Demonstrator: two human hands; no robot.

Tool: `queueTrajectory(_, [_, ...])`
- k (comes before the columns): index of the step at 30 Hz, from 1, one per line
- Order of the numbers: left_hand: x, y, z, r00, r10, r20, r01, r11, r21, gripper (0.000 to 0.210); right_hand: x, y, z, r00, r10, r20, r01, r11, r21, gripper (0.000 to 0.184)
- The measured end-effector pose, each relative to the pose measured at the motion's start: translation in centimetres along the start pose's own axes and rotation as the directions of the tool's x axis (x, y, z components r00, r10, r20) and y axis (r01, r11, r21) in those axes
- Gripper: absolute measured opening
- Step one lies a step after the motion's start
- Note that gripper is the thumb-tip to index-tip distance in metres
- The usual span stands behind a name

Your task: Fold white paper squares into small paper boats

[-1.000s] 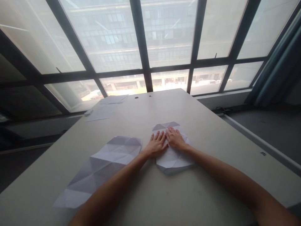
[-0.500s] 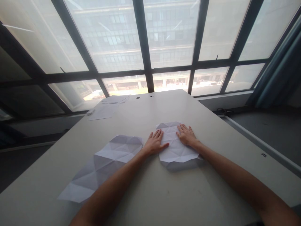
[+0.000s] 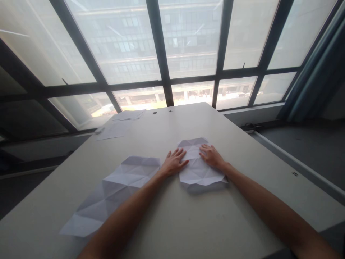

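A creased sheet of white paper (image 3: 198, 171) lies on the table in front of me, its near and far ends bent along folds. On its left edge rests my left hand (image 3: 174, 162), fingers spread and thumb pointing right. My right hand (image 3: 211, 156) lies with fingers outstretched on the paper's right side. Both palms face down, and neither hand grips anything. Left of my left hand is a second creased white paper (image 3: 115, 192), longer and lying at a slant; my left forearm covers part of its right side.
The white table (image 3: 194, 124) reaches toward a large window (image 3: 140, 43) with dark frames. Several flat sheets of paper (image 3: 114, 129) lie at the table's far left, beside a small pale object (image 3: 99, 131). A blue curtain (image 3: 309, 82) hangs at the right.
The whole view has shifted slightly, so things appear a little further left. Both hands remain spread on the paper; the right fingers sit slightly lower on it, closer to the near end.
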State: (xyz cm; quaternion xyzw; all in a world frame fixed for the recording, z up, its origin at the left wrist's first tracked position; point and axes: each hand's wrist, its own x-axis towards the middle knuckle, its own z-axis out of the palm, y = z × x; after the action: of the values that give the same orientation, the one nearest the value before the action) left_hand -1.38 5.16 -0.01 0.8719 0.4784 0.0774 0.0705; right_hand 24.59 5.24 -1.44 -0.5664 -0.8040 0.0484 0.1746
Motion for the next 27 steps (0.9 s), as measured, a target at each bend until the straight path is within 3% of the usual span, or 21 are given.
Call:
queueTrajectory(4, [0.0,-0.1,-0.2,1.0,0.003,0.018,-0.003,1.0,-0.012,0.079,-0.5,0.3,-0.7,0.978,-0.156,0.142,0.153,0.988,0.031,0.072])
queueTrajectory(7, [0.0,-0.2,-0.4,0.999,0.015,0.029,-0.014,1.0,-0.028,0.087,-0.6,0.5,-1.1,0.967,-0.178,0.185,0.171,0.984,0.05,0.086])
queueTrajectory(11, [-0.1,-0.3,-0.5,1.0,0.001,0.019,0.0,0.999,-0.046,0.087,-0.5,0.3,-1.3,0.965,-0.169,0.199,0.156,0.985,0.079,0.088])
queueTrajectory(16, [-0.2,-0.4,-0.4,0.999,0.0,-0.034,-0.002,0.999,-0.052,0.08,-0.6,0.1,-1.4,0.975,-0.141,0.17,0.129,0.988,0.081,0.08])
queueTrajectory(20, [0.0,-0.5,-0.3,0.989,0.024,-0.147,-0.035,0.997,-0.071,0.061,-0.6,0.1,-1.4,0.988,-0.121,0.095,0.114,0.991,0.075,0.07])
queueTrajectory(27, [0.5,-1.0,0.1,0.963,0.03,-0.267,-0.076,0.984,-0.164,0.024,-0.5,0.1,-1.3,0.992,-0.117,-0.05,0.123,0.982,0.147,0.032])
